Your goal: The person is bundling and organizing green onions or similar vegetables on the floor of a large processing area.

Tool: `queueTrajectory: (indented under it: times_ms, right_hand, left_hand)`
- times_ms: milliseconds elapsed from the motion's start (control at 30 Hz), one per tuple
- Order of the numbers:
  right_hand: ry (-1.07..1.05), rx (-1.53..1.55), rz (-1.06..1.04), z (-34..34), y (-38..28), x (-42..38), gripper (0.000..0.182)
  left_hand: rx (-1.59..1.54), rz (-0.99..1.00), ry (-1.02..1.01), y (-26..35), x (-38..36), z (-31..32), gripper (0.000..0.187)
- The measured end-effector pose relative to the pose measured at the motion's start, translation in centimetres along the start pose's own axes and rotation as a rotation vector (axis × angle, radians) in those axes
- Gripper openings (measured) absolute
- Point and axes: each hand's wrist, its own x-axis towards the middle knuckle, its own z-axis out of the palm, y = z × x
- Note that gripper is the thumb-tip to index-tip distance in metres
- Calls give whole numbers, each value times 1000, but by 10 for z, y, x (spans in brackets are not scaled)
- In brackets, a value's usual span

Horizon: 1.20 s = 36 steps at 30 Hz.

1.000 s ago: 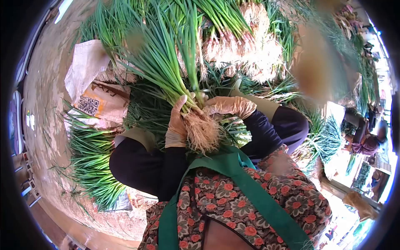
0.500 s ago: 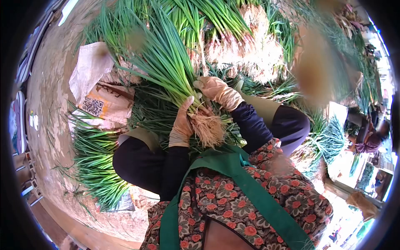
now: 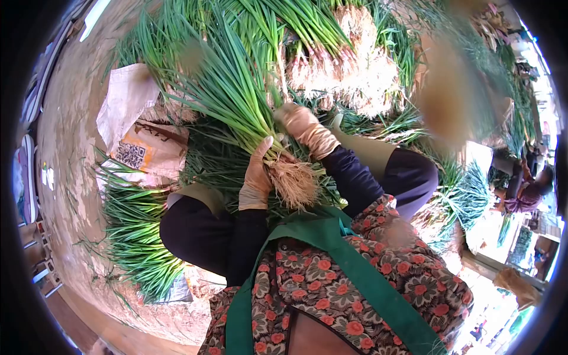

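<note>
Gloved left hand [image 3: 257, 182] is clamped round the base of one bundle of green onions [image 3: 245, 112], thumb over the stalks, in front of the wearer's waist. The roots [image 3: 294, 183] spill out to the right of the grip; the leaves run up and leftward across other greens, so their tips are hard to pick out and the stalks cannot be counted. Just right of the bundle, the gloved right hand [image 3: 305, 129], second of two, is bent toward the stalks with fingers folded and blurred; whether they close on a stalk, I cannot tell.

At far left, the floor [image 3: 68, 183] runs into the dark rim of the view. One heap of green onions [image 3: 139, 231] lies beside the left knee [image 3: 189, 234], which hides some of it. Above sits one sack [image 3: 168, 148] with one QR code [image 3: 131, 154]; one pale sheet [image 3: 127, 100] is just beyond. At top middle, a large pile [image 3: 313, 29] is cut off by the dark edge, its roots washed out by glare. One green apron [image 3: 378, 272] crosses the floral clothing below. Past the right knee [image 3: 411, 177], one brown blur [image 3: 447, 94] covers part of the greens. At far right, one other person [image 3: 523, 189] appears small and warped.
</note>
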Motion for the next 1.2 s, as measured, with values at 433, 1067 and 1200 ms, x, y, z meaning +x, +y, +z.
queueTrajectory:
  times_ms: [433, 1067, 1200]
  right_hand:
    - [-278, 187, 357, -29, -36, -12, 42]
    - [12, 472, 382, 14, 56, 57, 31]
    - [56, 151, 207, -19, 9, 22, 25]
  left_hand:
    - [26, 57, -77, -3, 4, -9, 34]
    - [-259, 2, -400, 8, 0, 0, 49]
    - [-122, 96, -103, 6, 0, 0, 46]
